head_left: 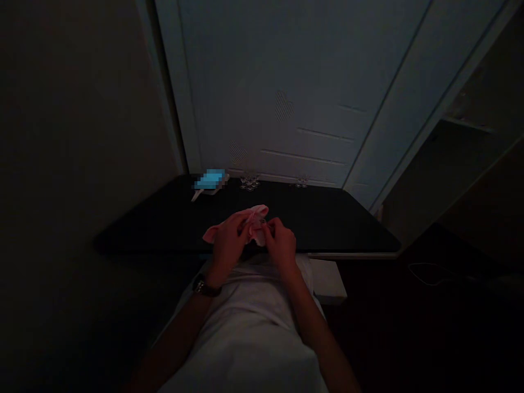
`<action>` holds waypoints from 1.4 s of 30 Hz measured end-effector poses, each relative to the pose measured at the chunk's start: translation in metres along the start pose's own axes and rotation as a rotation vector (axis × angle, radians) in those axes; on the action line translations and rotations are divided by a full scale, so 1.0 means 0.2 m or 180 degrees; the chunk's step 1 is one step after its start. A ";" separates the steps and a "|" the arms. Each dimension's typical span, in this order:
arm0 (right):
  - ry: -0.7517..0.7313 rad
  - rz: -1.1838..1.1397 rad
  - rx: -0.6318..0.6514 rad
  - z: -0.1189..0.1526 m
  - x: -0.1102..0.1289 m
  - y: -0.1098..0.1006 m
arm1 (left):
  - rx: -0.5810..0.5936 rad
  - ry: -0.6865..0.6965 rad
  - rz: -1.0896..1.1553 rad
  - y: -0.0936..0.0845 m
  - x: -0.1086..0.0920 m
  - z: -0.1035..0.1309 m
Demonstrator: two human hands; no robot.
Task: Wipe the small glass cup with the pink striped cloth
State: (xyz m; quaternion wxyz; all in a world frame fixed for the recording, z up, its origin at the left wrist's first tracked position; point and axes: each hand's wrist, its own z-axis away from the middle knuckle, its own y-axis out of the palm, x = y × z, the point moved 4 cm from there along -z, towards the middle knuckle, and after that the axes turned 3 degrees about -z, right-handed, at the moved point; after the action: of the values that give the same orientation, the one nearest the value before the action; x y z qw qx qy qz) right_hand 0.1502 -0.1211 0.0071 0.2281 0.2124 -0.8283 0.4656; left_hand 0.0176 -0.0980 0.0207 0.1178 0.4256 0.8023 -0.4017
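A pink cloth point(258, 210) is held up just above the near part of a dark table point(319, 218). My left hand point(230, 240), with a dark watch point(200, 285) on its wrist, is closed on the cloth's left part, and one corner hangs out to the left. On the right side, my right hand point(280, 239) pinches at the cloth's edge, close to my left fingertips. Something small and shiny shows between the hands, too dim to make out.
A lit blue screen point(210, 179) with a white cable or stand lies at the table's back left. Two clear flower-shaped pieces point(249, 183) point(302, 182) sit along the back edge by a pale panel point(286, 65). A white box-like object point(327, 279) is below the front edge.
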 end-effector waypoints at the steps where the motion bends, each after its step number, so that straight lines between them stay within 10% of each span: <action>1: 0.0006 -0.0021 -0.0003 0.00 0.00 0.00 | 0.0004 0.0003 0.0004 0.00 0.00 0.00; 42: -0.0194 0.0064 -0.0095 0.01 0.00 0.02 | 0.0083 -0.0167 0.0233 0.00 0.00 0.00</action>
State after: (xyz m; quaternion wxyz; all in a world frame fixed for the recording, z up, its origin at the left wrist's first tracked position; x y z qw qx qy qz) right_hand 0.1478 -0.1209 0.0047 0.2012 0.2147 -0.8438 0.4488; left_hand 0.0172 -0.0978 0.0197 0.1479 0.4455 0.7774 -0.4186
